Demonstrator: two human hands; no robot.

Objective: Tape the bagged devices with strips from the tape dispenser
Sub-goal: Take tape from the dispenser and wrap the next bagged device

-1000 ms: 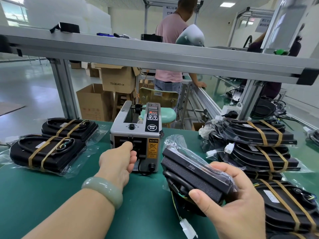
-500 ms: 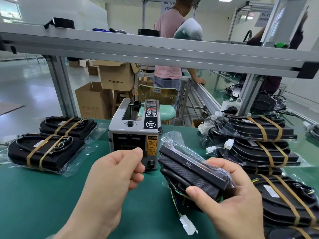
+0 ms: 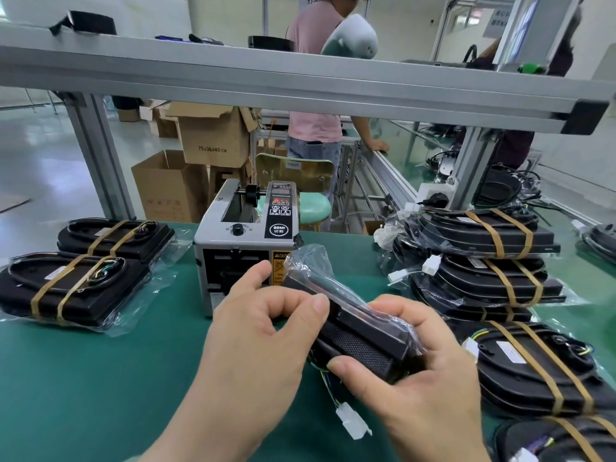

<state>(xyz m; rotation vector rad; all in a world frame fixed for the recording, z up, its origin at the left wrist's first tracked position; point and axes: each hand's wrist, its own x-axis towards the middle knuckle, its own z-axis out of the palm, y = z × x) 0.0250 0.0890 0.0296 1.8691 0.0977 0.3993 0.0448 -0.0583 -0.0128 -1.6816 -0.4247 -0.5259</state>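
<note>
Bench mat (image 3: 66,378): green, smooth, under everything on the bench.
Taped devices (image 3: 73,288): at far left, two flat black housings in clear plastic bags, each banded by two tan tape strips. They lie side by side, and coiled wires show under the film.
Tape dispenser (image 3: 245,241): a grey metal box with a black control panel and knob on top. Its slot faces the person, and it stands just behind the hands.
Left hand (image 3: 253,348): its fingers are curled, and thumb and fingers pinch the upper-left end of the bagged device. Whether a strip sits under the fingers cannot be told.
Bagged device (image 3: 360,338): held above the mat between both hands. Its long axis runs from upper left, near the dispenser's front, down to lower right. It is a black bar-like body with a fine mesh face turned toward the camera. Crinkled clear film is bunched loose at its upper-left end.
Connector (image 3: 350,425): white plastic, hanging below the device on thin coloured wires.
Right hand (image 3: 416,388): grips the device's lower-right end, thumb across the mesh face, fingers wrapped behind.
Stack (image 3: 483,261): at right, bagged black housings with tan strips, piled several high.
</note>
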